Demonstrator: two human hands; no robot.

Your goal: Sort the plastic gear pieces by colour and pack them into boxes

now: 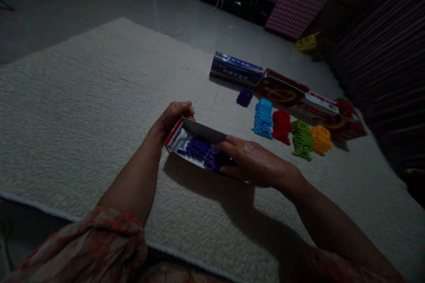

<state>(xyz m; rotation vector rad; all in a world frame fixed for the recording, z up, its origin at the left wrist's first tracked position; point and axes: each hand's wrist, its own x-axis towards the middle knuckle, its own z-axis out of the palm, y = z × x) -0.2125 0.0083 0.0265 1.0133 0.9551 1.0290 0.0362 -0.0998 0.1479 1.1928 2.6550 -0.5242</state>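
A long open cardboard box with a white inside and a red end flap lies in front of me, holding dark purple interlocking plastic pieces. My left hand is at its left end, fingers curled round the far corner. Into the box reaches my right hand, with thumb and fingers bent round some of the purple pieces; the fingertips are partly hidden among them. Beyond the box lie separate piles of similar pieces: purple, light blue, red, green and orange-yellow.
Behind the piles stand a blue carton and red cartons. All rest on a cream textured mat over a tiled floor. A striped curtain hangs at the right; a yellow object lies near it.
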